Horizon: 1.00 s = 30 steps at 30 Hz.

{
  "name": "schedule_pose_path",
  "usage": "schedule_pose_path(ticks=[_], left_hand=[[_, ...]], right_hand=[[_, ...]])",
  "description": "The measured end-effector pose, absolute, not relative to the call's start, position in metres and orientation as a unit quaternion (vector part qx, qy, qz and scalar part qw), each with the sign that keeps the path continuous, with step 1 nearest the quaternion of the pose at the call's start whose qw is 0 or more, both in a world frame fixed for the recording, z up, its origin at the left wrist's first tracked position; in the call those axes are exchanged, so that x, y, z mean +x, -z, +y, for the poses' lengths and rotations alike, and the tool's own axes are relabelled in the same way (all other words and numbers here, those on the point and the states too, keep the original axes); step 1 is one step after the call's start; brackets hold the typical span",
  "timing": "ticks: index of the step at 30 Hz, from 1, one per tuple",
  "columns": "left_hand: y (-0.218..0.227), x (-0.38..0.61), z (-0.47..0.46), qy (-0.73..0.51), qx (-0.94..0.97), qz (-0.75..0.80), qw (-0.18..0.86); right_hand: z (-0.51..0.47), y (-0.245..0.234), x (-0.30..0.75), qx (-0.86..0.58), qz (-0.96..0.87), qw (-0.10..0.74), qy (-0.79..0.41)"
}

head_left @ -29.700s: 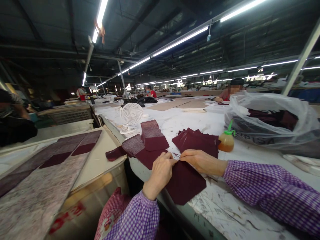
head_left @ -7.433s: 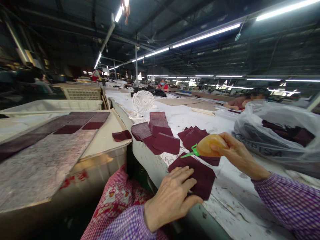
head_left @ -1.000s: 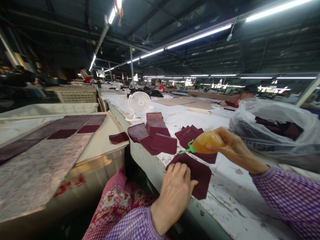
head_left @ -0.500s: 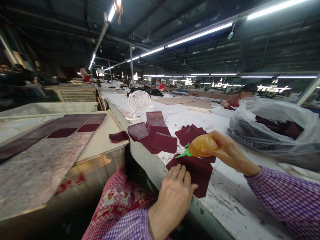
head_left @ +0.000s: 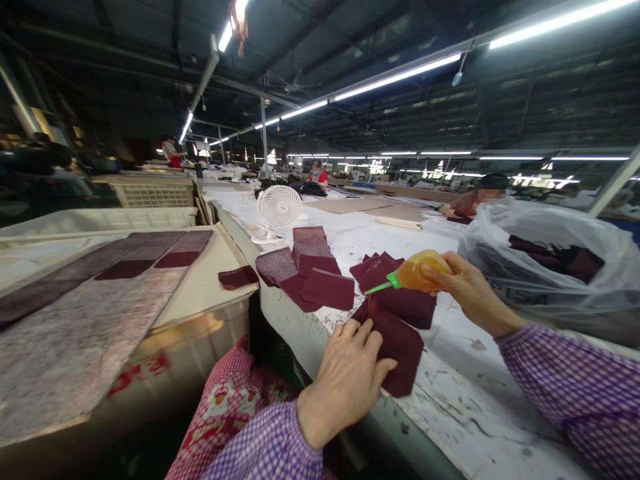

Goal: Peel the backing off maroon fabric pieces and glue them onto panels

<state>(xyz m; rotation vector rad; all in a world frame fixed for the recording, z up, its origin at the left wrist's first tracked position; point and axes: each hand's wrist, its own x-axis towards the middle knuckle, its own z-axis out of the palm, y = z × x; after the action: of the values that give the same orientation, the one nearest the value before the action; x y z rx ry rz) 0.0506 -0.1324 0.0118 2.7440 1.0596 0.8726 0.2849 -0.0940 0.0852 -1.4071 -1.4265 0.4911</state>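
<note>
In my right hand (head_left: 453, 283) is a squeeze bottle (head_left: 419, 270) of amber liquid with a green nozzle. The nozzle points left, just above the near maroon piece (head_left: 400, 347), and I cannot tell if it touches. My left hand (head_left: 350, 363) bends its fingers over the left side of this piece at the table's front edge, thumb across its lower part. The piece's far left corner looks creased and raised. Right behind it lies a pile of maroon pieces (head_left: 415, 308). More maroon pieces (head_left: 327, 289), some with a speckled grey side, are stacked further left.
The white table (head_left: 465, 400) carries a small white fan (head_left: 280, 207) and, at right, a clear plastic bag (head_left: 550, 253) of dark pieces. Left of a gap stands a cream bin (head_left: 200, 333) topped by a speckled sheet (head_left: 100, 340). A co-worker (head_left: 480, 193) leans over the far side.
My right hand has lifted the bottle up and to the right. My left fingers have curled more, and the maroon piece's far corner has bent up, uncovering more of the pile behind.
</note>
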Motion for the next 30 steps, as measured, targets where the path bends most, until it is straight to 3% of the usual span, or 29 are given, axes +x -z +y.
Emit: schedule_pose_path(ticks=[5,9,20,30], left_hand=[[-0.012,0.049,-0.132,-0.285,0.894,0.342,0.051],[-0.011,0.051,-0.129,-0.285,0.893,0.343,0.055],[-0.014,0.060,-0.117,-0.259,0.895,0.353,0.086],[-0.013,0.060,-0.118,-0.261,0.894,0.355,0.077]], right_hand=[[-0.086,-0.088,0.301,-0.587,-0.533,0.553,-0.256],[-0.086,-0.099,0.311,-0.583,-0.518,0.587,-0.217],[-0.106,-0.094,0.287,-0.600,-0.717,0.354,-0.013],[-0.119,-0.094,0.260,-0.561,-0.755,0.331,0.070]])
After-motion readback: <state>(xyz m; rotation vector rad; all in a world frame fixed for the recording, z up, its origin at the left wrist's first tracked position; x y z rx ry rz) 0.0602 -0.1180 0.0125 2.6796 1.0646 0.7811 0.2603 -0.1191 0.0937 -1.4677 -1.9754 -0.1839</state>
